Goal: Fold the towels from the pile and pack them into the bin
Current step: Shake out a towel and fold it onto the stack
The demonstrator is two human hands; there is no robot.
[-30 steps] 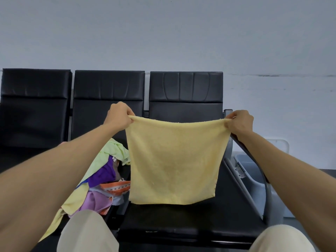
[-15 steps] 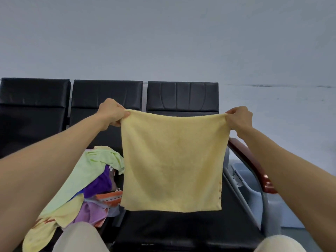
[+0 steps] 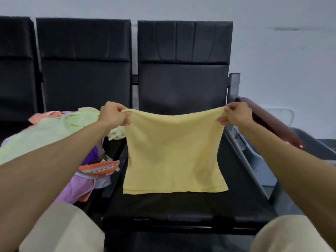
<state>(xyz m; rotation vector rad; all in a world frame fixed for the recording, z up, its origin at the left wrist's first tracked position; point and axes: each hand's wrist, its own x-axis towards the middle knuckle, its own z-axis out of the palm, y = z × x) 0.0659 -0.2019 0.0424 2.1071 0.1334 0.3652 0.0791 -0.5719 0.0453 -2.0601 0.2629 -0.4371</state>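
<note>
The left hand (image 3: 113, 113) and the right hand (image 3: 236, 114) each pinch an upper corner of a pale yellow towel (image 3: 172, 155), fingers and thumb curled tight round the cloth. The towel's top edge sags a little between the two hands. The towel hangs in front of the black padded seat (image 3: 181, 208) of the right-hand chair in a row, and its lower edge lies on or just above the seat cushion; I cannot tell whether it touches.

On the next seat to the left lies the pile of towels (image 3: 54, 131): a light green one on top, with purple, lilac and orange-and-white cloth showing beneath it. The left forearm passes over this pile.

To the right of the chair runs a dark reddish armrest (image 3: 269, 122), just beside the right hand. Beyond and below it stands a grey bin (image 3: 254, 157), partly hidden by the right forearm. Pale trouser knees (image 3: 63, 231) show at the bottom corners.
</note>
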